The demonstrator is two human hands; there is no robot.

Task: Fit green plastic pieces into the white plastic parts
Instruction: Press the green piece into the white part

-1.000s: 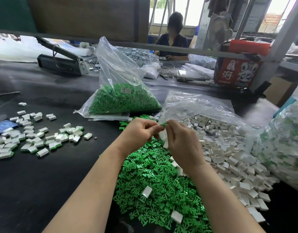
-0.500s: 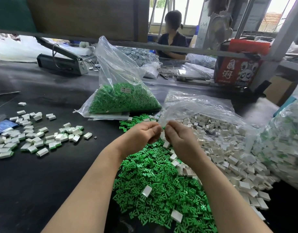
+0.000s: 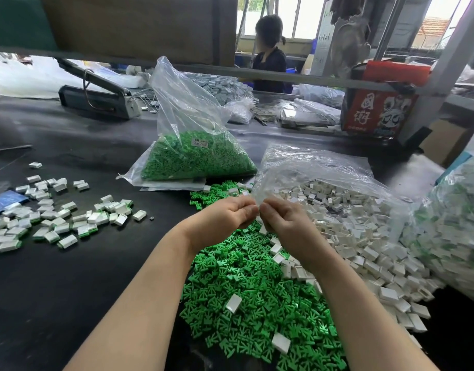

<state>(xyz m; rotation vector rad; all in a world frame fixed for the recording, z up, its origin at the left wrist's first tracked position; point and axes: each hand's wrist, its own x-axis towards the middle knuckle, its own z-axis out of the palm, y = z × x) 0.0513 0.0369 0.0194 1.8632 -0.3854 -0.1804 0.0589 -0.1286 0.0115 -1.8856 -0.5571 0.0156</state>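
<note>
Reaching forward side by side over the middle of the desk (image 3: 70, 277), both forearms bare, knuckles up. Left hand (image 3: 222, 219) curling its fingers (image 3: 248, 210) inward toward 3 o'clock; right hand (image 3: 281, 223) curling its fingers (image 3: 266, 210) toward 9 o'clock, fingertips of both nearly meeting. Pinching something small between them, with a sliver of a white plastic part (image 3: 263, 229) peeking out just below the right fingers; hiding whatever green piece may be there, so cannot tell whether one is held.

Hovering directly above the loose heap of green plastic pieces (image 3: 257, 295), too many to count, spreading toward 6 o'clock. Lying on that green heap: a handful of stray white parts, among them one (image 3: 233, 303) and another (image 3: 281, 343). Spilling at 3 o'clock from an opened clear bag (image 3: 311, 167): the pile of white plastic parts (image 3: 364, 247), uncountable. Standing at 12 o'clock: one sealed bag of green pieces (image 3: 195, 156). Bulging at the far 3 o'clock edge: one bag of finished white-and-green parts (image 3: 455, 231). Scattering at 9 o'clock: several dozen assembled pieces (image 3: 56, 218). Sitting beyond at 12 o'clock: another person (image 3: 269, 57), near a red printed box (image 3: 377, 113) at 1 o'clock and a bag sealer (image 3: 96, 97) at 11 o'clock.
</note>
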